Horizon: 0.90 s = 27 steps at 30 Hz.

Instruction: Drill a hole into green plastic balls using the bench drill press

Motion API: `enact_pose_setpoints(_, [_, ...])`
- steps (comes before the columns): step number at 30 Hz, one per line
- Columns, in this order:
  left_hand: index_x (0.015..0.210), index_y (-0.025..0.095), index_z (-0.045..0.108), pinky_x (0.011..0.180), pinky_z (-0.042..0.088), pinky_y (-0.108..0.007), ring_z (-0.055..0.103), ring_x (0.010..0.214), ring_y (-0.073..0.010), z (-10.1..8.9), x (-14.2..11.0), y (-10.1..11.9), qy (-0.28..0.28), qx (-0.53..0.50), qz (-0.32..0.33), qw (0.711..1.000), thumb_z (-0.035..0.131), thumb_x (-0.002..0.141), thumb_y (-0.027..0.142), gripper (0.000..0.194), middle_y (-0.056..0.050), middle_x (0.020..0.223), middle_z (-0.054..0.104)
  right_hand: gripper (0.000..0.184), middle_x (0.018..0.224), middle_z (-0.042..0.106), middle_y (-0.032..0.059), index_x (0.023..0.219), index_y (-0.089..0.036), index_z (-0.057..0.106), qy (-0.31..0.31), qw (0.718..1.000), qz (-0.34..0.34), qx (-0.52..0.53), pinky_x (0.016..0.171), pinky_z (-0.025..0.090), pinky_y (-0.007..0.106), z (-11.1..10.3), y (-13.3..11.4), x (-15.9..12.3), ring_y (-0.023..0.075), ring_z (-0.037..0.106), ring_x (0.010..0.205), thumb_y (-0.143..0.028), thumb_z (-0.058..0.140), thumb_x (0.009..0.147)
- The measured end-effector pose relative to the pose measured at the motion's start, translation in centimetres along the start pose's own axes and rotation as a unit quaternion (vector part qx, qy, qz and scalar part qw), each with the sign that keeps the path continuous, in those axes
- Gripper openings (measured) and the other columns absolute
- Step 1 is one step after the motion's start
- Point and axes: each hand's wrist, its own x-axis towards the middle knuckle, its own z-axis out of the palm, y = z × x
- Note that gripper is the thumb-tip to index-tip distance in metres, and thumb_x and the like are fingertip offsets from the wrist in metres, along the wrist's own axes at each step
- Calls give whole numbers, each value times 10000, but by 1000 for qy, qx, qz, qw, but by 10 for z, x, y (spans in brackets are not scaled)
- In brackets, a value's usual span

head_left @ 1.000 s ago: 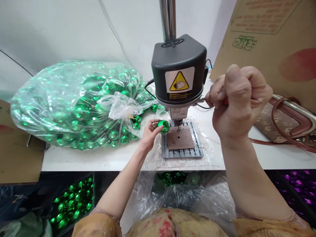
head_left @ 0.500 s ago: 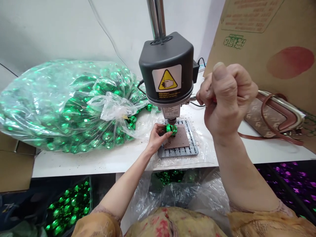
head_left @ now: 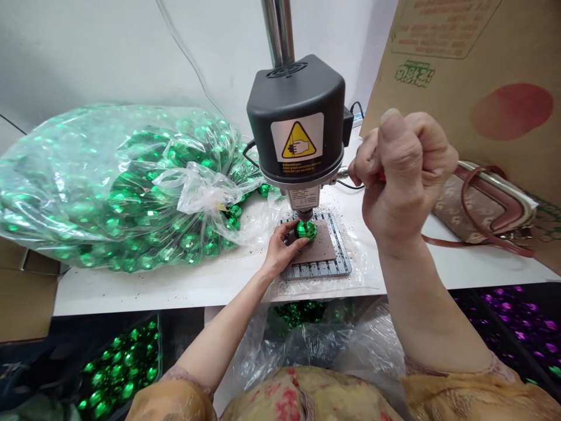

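Observation:
My left hand (head_left: 283, 248) grips a shiny green faceted ball (head_left: 305, 230) between thumb and fingers. The ball sits right under the chuck of a black bench drill press (head_left: 295, 123), over a brownish square board (head_left: 319, 248) on the grey slotted base (head_left: 339, 268). Whether the bit touches the ball I cannot tell. Raised at the right of the machine, my right hand (head_left: 403, 169) is closed around the end of the drill press lever (head_left: 342, 173). The fist hides most of the grip; a speck of red shows inside it.
A clear plastic bag (head_left: 131, 193) full of green balls lies on the white table (head_left: 144, 292) at left. On the right stand a brown handbag (head_left: 486, 202) and a cardboard box (head_left: 442, 111). Bins of green balls (head_left: 120, 368) and purple balls (head_left: 521, 321) sit below the table.
The ball has turned a little in my left fingers and shows more of its top. My left thumb and fingers have shifted slightly around it. My right hand stays in place.

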Motion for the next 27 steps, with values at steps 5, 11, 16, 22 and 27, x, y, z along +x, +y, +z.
enact_pose_setpoints(5, [1220, 226, 637, 1106, 448, -468, 612, 1220, -283, -3, -8, 6, -51, 42, 50, 997, 855, 731, 374, 555, -98, 1272, 663, 431, 469, 339, -69, 589, -207, 361, 11, 1000, -12, 2, 444, 277, 251, 1, 3, -1, 39, 359, 422, -401, 639, 855])
enact_pose_setpoints(11, [1184, 234, 627, 1169, 402, -515, 564, 1319, -314, 2, -10, 8, -51, 0, 55, 997, 881, 706, 342, 551, -110, 1352, 630, 455, 472, 370, -67, 583, -193, 355, -1, 1000, 3, -17, 452, 298, 238, 0, 2, 0, 32, 375, 431, -428, 624, 863])
enact_pose_setpoints(16, [1140, 238, 643, 1122, 451, -496, 615, 1233, -291, 7, -8, 9, -41, -24, 40, 998, 882, 710, 355, 506, -91, 1222, 677, 484, 447, 307, -61, 540, -190, 339, 4, 1000, -11, -1, 433, 281, 244, 0, 2, -3, 43, 389, 424, -414, 622, 863])
enact_pose_setpoints(22, [1141, 236, 644, 1108, 452, -482, 620, 1201, -276, 7, -8, 6, -34, 0, 56, 998, 879, 715, 364, 502, -86, 1197, 672, 534, 419, 308, -48, 481, -186, 311, 28, 999, -32, -13, 426, 247, 313, -3, 5, -19, 70, 349, 396, -388, 655, 836])
enact_pose_setpoints(27, [1150, 236, 637, 1120, 445, -480, 610, 1232, -285, 7, -9, 4, -35, -17, 53, 998, 880, 714, 362, 515, -94, 1232, 665, 584, 435, 232, -57, 530, -150, 159, 14, 997, -72, 19, 437, 212, 279, -5, 11, -24, 31, 267, 390, -278, 637, 840])
